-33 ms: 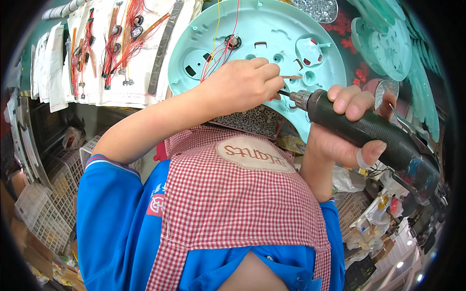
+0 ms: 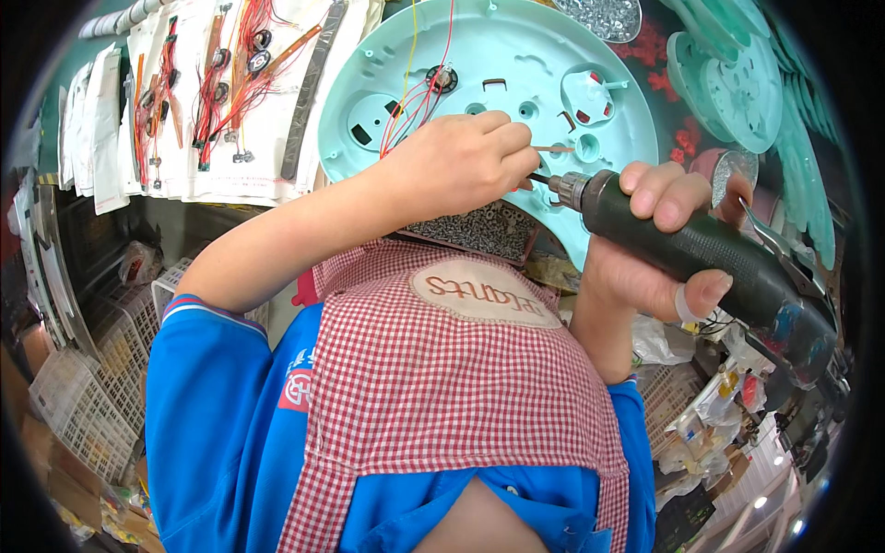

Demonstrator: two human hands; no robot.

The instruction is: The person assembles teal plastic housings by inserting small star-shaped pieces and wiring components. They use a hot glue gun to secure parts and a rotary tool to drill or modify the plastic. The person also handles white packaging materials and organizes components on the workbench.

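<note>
My right hand [image 2: 659,235] is wrapped round a dark green electric screwdriver [image 2: 682,226], its bit [image 2: 541,178] pointing left. A slim silvery metal tool [image 2: 774,241] is also tucked at that hand, beside the screwdriver. My left hand [image 2: 466,168] is closed, fingertips pinched right at the end of the bit; what they hold is hidden. A thin brown strip [image 2: 556,148] sticks out past its fingers. Beneath both hands lies a rounded turquoise plastic shell [image 2: 507,41]. Red and yellow wires [image 2: 426,97] run over it, and a small round black speaker [image 2: 442,79] sits inside.
At the left, wired speakers and strips [image 2: 221,88] lie on white packets [image 2: 111,120]. A tray of small clear or silvery parts [image 2: 608,17] stands at the far edge, near small red parts [image 2: 659,78]. More turquoise shells [image 2: 742,92] are stacked at the right.
</note>
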